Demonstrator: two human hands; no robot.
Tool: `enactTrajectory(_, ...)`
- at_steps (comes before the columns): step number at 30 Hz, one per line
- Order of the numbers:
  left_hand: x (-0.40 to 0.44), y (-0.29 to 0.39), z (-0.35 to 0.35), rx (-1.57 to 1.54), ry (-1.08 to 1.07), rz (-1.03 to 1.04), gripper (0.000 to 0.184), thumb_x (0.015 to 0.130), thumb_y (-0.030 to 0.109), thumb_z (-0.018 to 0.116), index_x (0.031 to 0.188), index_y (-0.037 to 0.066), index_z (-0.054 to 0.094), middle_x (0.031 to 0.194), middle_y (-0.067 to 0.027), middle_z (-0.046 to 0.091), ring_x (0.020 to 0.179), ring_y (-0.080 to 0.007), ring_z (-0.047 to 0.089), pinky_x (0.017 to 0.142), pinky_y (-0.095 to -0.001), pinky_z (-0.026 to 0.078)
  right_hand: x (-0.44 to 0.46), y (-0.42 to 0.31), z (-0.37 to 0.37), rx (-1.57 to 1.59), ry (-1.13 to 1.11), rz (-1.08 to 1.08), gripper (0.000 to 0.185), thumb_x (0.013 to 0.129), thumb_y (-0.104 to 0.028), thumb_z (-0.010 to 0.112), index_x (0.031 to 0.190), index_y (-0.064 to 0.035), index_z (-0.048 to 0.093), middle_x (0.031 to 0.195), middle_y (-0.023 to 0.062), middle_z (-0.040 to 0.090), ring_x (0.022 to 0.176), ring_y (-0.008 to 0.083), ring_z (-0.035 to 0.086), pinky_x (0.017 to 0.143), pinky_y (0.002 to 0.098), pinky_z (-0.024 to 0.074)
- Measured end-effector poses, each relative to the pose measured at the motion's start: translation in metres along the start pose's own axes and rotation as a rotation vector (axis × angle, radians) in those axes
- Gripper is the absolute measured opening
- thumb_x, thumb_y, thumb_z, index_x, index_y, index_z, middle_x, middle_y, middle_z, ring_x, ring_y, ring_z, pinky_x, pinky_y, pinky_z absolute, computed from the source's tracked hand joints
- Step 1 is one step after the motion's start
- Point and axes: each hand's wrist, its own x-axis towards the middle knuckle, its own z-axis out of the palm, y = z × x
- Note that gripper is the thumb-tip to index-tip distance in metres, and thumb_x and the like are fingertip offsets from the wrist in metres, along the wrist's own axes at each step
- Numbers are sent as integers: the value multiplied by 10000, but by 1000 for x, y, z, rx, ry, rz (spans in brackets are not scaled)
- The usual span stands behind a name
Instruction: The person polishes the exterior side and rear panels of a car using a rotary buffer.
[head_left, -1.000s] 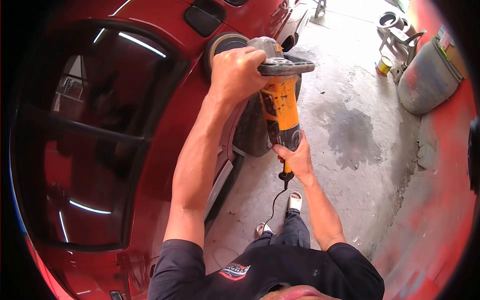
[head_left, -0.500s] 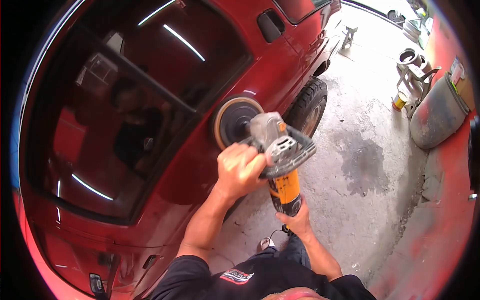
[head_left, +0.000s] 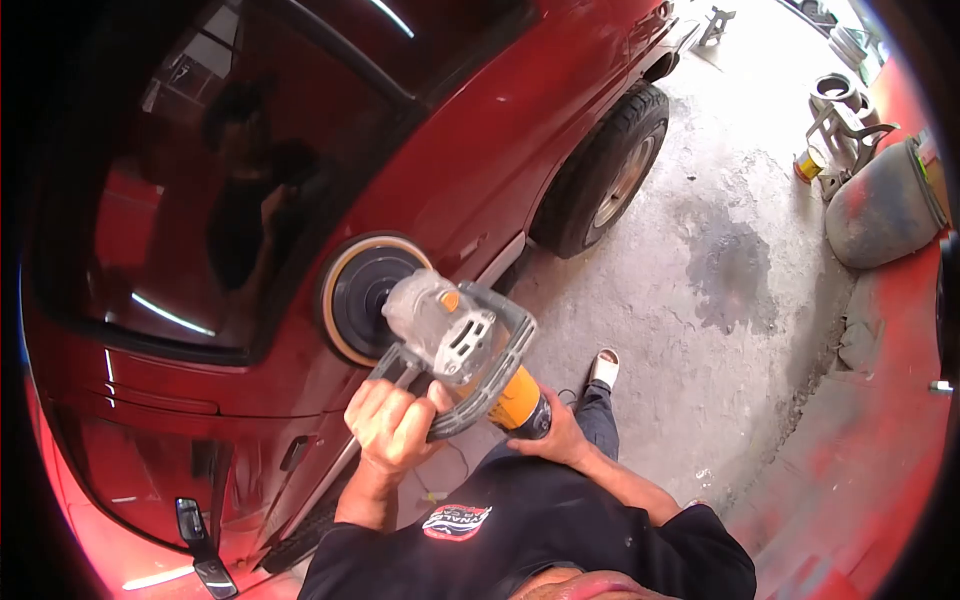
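Observation:
A yellow and grey rotary polisher point(head_left: 435, 325) is in both my hands. My left hand point(head_left: 390, 425) is closed around its grey loop handle point(head_left: 520, 335). Lower down, my right hand point(head_left: 560, 432) wraps the dark rear end of the yellow body point(head_left: 516, 397). The round polishing pad point(head_left: 365, 295), dark with a tan rim, lies against the red painted side of the vehicle point(head_left: 440, 215), just beside the dark window glass point(head_left: 270, 180). I cannot tell from the frames whether the pad is spinning.
A wheel point(head_left: 608, 175) stands out on the vehicle's side. A cord point(head_left: 455, 465) hangs near my legs. Along the right wall are a grey bin-like piece point(head_left: 885, 210), a yellow can point(head_left: 808, 163) and old tires point(head_left: 832, 90). A dark stain point(head_left: 735, 270) marks the concrete floor.
The polisher and both my hands have moved left and down along the vehicle's side. My view has shifted, and a foot now shows farther forward on the floor.

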Motion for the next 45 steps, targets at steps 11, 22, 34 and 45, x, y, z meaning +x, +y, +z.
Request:
enactTrajectory(11, 116, -9, 94, -116, 115, 171, 329, 750, 91, 808, 644, 107, 497, 592, -15, 399, 502, -192, 445, 489, -348, 354, 59, -13, -86, 52, 260, -2, 1002, 668, -212, 958, 1464, 52, 410, 1214, 176, 710, 1135, 250, 690, 1011, 369, 527)
enactTrajectory(22, 239, -14, 191, -235, 191, 253, 273, 567, 77, 821, 727, 127, 606, 678, -17, 594, 587, -235, 615, 549, -343, 490, 134, -31, -169, 141, 443, 22, 760, 694, -139, 896, 1317, 53, 507, 1128, 129, 722, 1029, 198, 686, 941, 343, 534)
enactTrajectory(34, 73, -27, 82, -126, 105, 223, 227, 677, 126, 815, 718, 81, 596, 619, -3, 436, 516, -185, 460, 473, -331, 374, 55, 8, -30, 164, 311, 44, 977, 657, -187, 969, 1440, 35, 430, 1270, 155, 682, 1156, 217, 670, 1019, 365, 524)
enactTrajectory(45, -82, -6, -28, 21, -77, 10, 277, 765, -44, 734, 627, 58, 517, 580, -43, 479, 503, -225, 520, 535, -357, 496, -13, 50, 87, 188, -19, -68, 1093, 645, -293, 1014, 1508, -22, 401, 1291, 115, 687, 1177, 196, 661, 1065, 366, 503)
